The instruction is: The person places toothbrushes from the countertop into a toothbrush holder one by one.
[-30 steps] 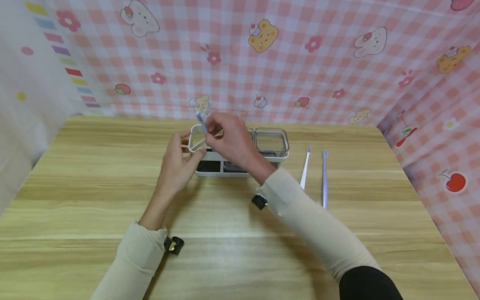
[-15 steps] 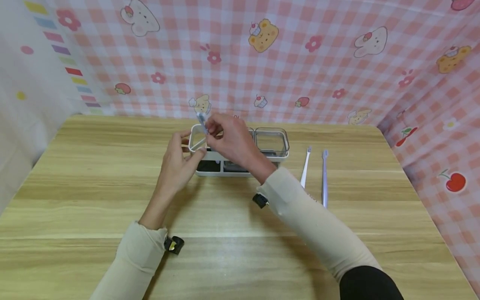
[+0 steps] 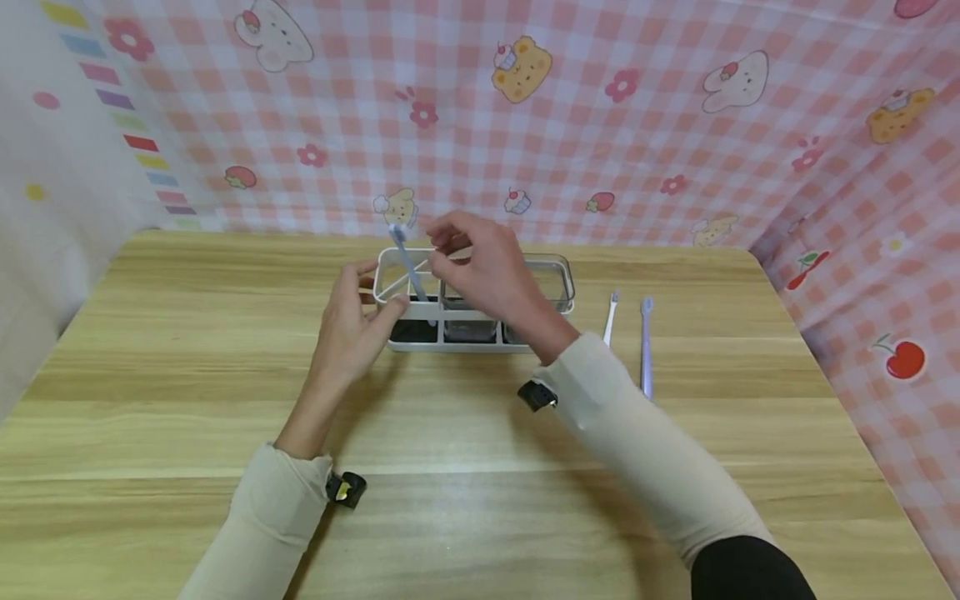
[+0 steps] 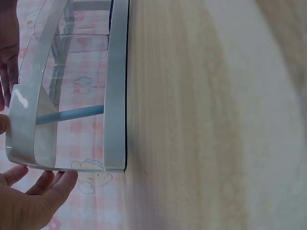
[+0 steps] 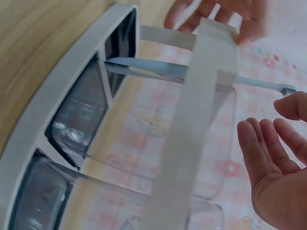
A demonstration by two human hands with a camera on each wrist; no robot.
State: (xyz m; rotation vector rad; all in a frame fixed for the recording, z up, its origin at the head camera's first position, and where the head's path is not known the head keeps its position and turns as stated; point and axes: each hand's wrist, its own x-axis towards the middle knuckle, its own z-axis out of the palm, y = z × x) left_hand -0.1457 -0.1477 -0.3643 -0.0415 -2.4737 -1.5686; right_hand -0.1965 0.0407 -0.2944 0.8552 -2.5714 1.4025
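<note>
A white toothbrush holder (image 3: 480, 315) with clear cups stands at the back of the table. My left hand (image 3: 348, 325) holds its left end, thumb on the front rim and fingers round the side, as the left wrist view of the hand (image 4: 38, 201) shows. A blue toothbrush (image 3: 410, 268) leans in the holder's left compartment, bristle end up; its handle (image 4: 72, 115) slants behind the front bar. Just right of the brush head is my right hand (image 3: 487, 267), apart from it, with loosely bent fingers (image 5: 276, 153) and nothing between them.
Right of the holder lie a white toothbrush (image 3: 611, 318) and a purple toothbrush (image 3: 647, 346), both partly hidden by the right sleeve (image 3: 645, 433). A pink checked curtain (image 3: 465, 125) hangs right behind the table's back edge (image 3: 285, 236).
My right hand has let go of the blue toothbrush and moved a little right. The brush now leans in the left compartment by itself. My left hand has stayed on the holder.
</note>
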